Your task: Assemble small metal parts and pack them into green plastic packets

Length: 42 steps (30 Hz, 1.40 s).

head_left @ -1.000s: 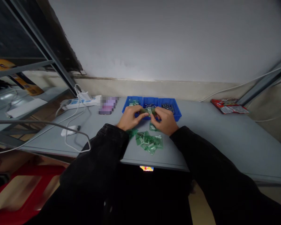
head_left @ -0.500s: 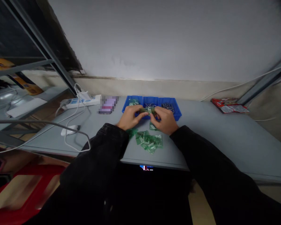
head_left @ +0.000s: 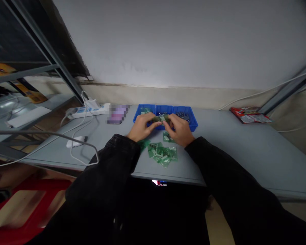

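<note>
A small green plastic bag [head_left: 162, 118] is pinched between my two hands, just in front of the blue bins. My left hand [head_left: 142, 127] grips its left side with thumb and fingers. On its right side my right hand [head_left: 179, 129] is closed, thumb against the bag. Behind them stand three joined blue bins [head_left: 193, 123]; the left one has green bags in it, the middle and right ones small metal parts. Several green bags [head_left: 163, 154] with small parts inside lie on the table nearer to me, and one more [head_left: 167, 137] lies beside my right hand.
On the grey table [head_left: 234, 149], a power strip [head_left: 89, 110], a blurred-out phone [head_left: 118, 114] and a white mouse-like object [head_left: 76, 141] with cables are at left. A red packet [head_left: 250, 115] lies at the right. A red stool [head_left: 38, 194] stands below left.
My right thumb and fingers have shifted slightly on the green bag, and the bag's shape between my hands differs a little. My left hand stays nearly in place.
</note>
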Each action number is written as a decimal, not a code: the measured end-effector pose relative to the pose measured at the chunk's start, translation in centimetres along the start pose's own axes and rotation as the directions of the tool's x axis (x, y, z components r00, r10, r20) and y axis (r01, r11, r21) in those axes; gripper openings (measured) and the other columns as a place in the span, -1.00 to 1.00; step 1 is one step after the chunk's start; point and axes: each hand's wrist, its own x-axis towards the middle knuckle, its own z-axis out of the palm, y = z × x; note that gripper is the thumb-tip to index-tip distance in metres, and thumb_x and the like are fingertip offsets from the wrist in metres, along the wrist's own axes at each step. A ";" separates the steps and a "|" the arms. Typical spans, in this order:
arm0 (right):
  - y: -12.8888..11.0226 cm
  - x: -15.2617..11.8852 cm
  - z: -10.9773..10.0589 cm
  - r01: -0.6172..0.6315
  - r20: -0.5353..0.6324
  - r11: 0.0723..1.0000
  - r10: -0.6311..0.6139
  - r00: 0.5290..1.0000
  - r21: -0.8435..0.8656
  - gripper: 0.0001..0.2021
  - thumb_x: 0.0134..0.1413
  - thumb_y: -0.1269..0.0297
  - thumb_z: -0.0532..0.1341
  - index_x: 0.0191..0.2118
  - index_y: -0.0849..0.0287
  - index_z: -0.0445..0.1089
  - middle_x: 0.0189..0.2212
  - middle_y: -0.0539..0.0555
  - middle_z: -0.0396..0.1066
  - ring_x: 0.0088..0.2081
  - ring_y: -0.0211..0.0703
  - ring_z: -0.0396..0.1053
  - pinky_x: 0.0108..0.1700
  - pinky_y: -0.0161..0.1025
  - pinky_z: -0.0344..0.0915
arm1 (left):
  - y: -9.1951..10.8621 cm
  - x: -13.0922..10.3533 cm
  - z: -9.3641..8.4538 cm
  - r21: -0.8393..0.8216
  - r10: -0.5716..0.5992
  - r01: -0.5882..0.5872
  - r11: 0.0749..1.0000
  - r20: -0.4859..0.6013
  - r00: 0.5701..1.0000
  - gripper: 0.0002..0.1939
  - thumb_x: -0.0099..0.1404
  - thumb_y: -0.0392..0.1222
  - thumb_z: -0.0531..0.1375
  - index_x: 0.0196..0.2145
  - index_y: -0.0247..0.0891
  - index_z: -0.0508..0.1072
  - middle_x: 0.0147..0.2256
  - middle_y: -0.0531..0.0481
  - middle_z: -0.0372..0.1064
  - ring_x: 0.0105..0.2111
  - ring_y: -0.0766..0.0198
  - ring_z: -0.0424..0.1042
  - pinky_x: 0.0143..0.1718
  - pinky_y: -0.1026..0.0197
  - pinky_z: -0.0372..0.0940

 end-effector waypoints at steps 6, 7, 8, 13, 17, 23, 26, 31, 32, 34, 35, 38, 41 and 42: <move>0.0 0.1 -0.2 0.038 -0.001 0.999 -0.038 0.999 0.036 -0.88 0.39 0.33 0.07 -0.21 0.17 0.31 -0.31 0.09 0.39 -0.29 -0.16 0.35 -0.21 -0.20 0.28 | 0.1 0.0 -0.1 -0.058 0.007 -0.005 0.998 0.029 1.000 -0.80 0.40 -0.09 0.23 -0.22 -0.30 0.53 -0.28 -0.08 0.50 -0.30 0.24 0.42 -0.21 0.16 0.31; 0.0 0.2 -0.3 0.033 0.007 0.999 -0.034 0.999 0.032 -0.88 0.39 0.32 0.08 -0.21 0.17 0.31 -0.30 0.09 0.39 -0.29 -0.16 0.35 -0.21 -0.20 0.27 | 0.1 0.0 -0.1 -0.058 0.012 -0.010 0.998 0.034 0.999 -0.79 0.41 -0.09 0.22 -0.23 -0.29 0.54 -0.27 -0.09 0.50 -0.29 0.23 0.43 -0.19 0.14 0.32; -0.1 0.2 -0.3 0.025 0.017 0.999 -0.025 1.000 0.024 -0.89 0.38 0.31 0.09 -0.20 0.17 0.32 -0.30 0.08 0.39 -0.30 -0.16 0.34 -0.22 -0.20 0.27 | 0.1 0.0 -0.1 -0.056 0.016 -0.014 0.998 0.038 0.999 -0.79 0.42 -0.09 0.21 -0.24 -0.29 0.54 -0.27 -0.10 0.50 -0.27 0.21 0.44 -0.18 0.13 0.33; -0.3 0.2 -0.3 0.016 0.030 0.999 -0.014 0.999 -0.048 -0.92 0.31 0.30 0.14 -0.24 0.16 0.29 -0.33 0.07 0.37 -0.34 -0.16 0.31 -0.25 -0.19 0.25 | 0.0 0.0 -0.1 -0.044 0.006 -0.004 0.999 0.043 0.999 -0.78 0.42 -0.09 0.20 -0.25 -0.29 0.55 -0.26 -0.11 0.50 -0.25 0.19 0.45 -0.17 0.11 0.34; 0.1 0.1 0.1 0.032 0.017 0.994 -0.031 0.999 -0.104 -0.85 0.27 0.35 0.15 -0.36 0.14 0.20 -0.37 0.08 0.34 -0.34 -0.15 0.30 -0.27 -0.19 0.21 | 0.2 0.0 -0.1 -0.038 -0.014 0.014 0.999 0.002 1.000 -0.77 0.36 -0.06 0.27 -0.21 -0.29 0.56 -0.28 -0.08 0.51 -0.30 0.23 0.44 -0.20 0.16 0.33; 0.2 -0.1 0.4 0.038 0.055 0.992 -0.032 0.998 -0.117 -0.84 0.18 0.38 0.17 -0.39 0.13 0.17 -0.39 0.05 0.32 -0.36 -0.16 0.27 -0.29 -0.20 0.19 | 0.3 0.0 0.0 -0.059 0.010 -0.010 0.998 -0.006 1.000 -0.81 0.37 -0.09 0.26 -0.25 -0.28 0.55 -0.28 -0.07 0.51 -0.28 0.25 0.44 -0.20 0.17 0.33; 0.0 0.0 0.2 0.028 0.058 0.995 -0.022 0.998 -0.097 -0.88 0.21 0.36 0.17 -0.35 0.14 0.21 -0.38 0.04 0.33 -0.36 -0.18 0.28 -0.28 -0.21 0.20 | 0.3 0.1 0.0 -0.068 0.000 -0.002 0.998 -0.023 1.000 -0.81 0.39 -0.11 0.24 -0.27 -0.28 0.54 -0.29 -0.07 0.51 -0.30 0.24 0.43 -0.20 0.16 0.33; -0.2 0.1 0.0 0.016 0.062 0.998 -0.012 0.998 -0.065 -0.92 0.29 0.31 0.17 -0.27 0.16 0.29 -0.36 0.04 0.36 -0.33 -0.18 0.31 -0.24 -0.21 0.22 | 0.1 0.1 0.0 -0.091 -0.005 -0.003 0.996 -0.084 0.996 -0.84 0.40 -0.14 0.23 -0.25 -0.29 0.52 -0.29 -0.06 0.49 -0.31 0.25 0.44 -0.21 0.17 0.34; -0.1 0.1 0.0 0.016 0.058 0.998 -0.013 0.998 -0.064 -0.92 0.30 0.32 0.16 -0.27 0.16 0.30 -0.35 0.05 0.36 -0.33 -0.18 0.31 -0.24 -0.21 0.23 | 0.0 0.1 0.1 -0.091 -0.016 0.009 0.996 -0.074 0.997 -0.84 0.40 -0.14 0.23 -0.24 -0.30 0.51 -0.28 -0.06 0.49 -0.31 0.25 0.44 -0.21 0.17 0.34; -0.1 0.1 0.0 0.017 0.039 0.998 -0.014 0.999 -0.059 -0.93 0.30 0.34 0.14 -0.26 0.16 0.31 -0.35 0.05 0.37 -0.34 -0.19 0.30 -0.24 -0.21 0.24 | -0.1 0.0 0.1 -0.083 -0.052 0.049 0.995 -0.040 0.998 -0.83 0.40 -0.13 0.22 -0.21 -0.30 0.50 -0.29 -0.06 0.49 -0.31 0.25 0.44 -0.22 0.18 0.33; -0.1 0.1 0.0 0.016 0.023 0.998 -0.015 1.000 -0.055 -0.93 0.30 0.35 0.14 -0.26 0.16 0.32 -0.35 0.06 0.37 -0.35 -0.19 0.30 -0.25 -0.21 0.24 | -0.2 0.0 0.2 -0.077 -0.071 0.069 0.995 -0.023 0.997 -0.82 0.40 -0.12 0.23 -0.18 -0.29 0.49 -0.29 -0.05 0.49 -0.32 0.25 0.44 -0.23 0.19 0.33; -0.2 0.1 -0.1 0.018 -0.029 0.999 -0.020 0.999 -0.039 -0.94 0.29 0.37 0.14 -0.25 0.17 0.32 -0.35 0.06 0.38 -0.38 -0.20 0.28 -0.27 -0.21 0.24 | 0.0 -0.1 0.2 -0.065 -0.097 0.097 0.993 0.014 0.995 -0.78 0.38 -0.11 0.24 -0.09 -0.28 0.47 -0.27 -0.05 0.51 -0.33 0.27 0.44 -0.24 0.21 0.31; -0.3 0.1 -0.2 0.022 -0.033 1.000 -0.023 0.999 -0.021 -0.94 0.30 0.37 0.13 -0.24 0.17 0.33 -0.34 0.07 0.37 -0.37 -0.19 0.29 -0.27 -0.21 0.25 | 0.3 -0.1 0.1 -0.068 -0.074 0.074 0.995 0.014 0.997 -0.75 0.36 -0.11 0.27 -0.06 -0.27 0.48 -0.21 -0.06 0.52 -0.32 0.29 0.43 -0.21 0.21 0.31; -0.3 0.1 -0.2 0.022 -0.025 1.000 -0.022 0.999 -0.016 -0.94 0.30 0.37 0.13 -0.24 0.17 0.33 -0.33 0.07 0.38 -0.36 -0.19 0.30 -0.26 -0.20 0.25 | 0.4 0.0 0.1 -0.071 -0.062 0.063 0.995 0.010 0.998 -0.75 0.35 -0.10 0.28 -0.08 -0.27 0.50 -0.19 -0.06 0.53 -0.30 0.29 0.43 -0.20 0.21 0.31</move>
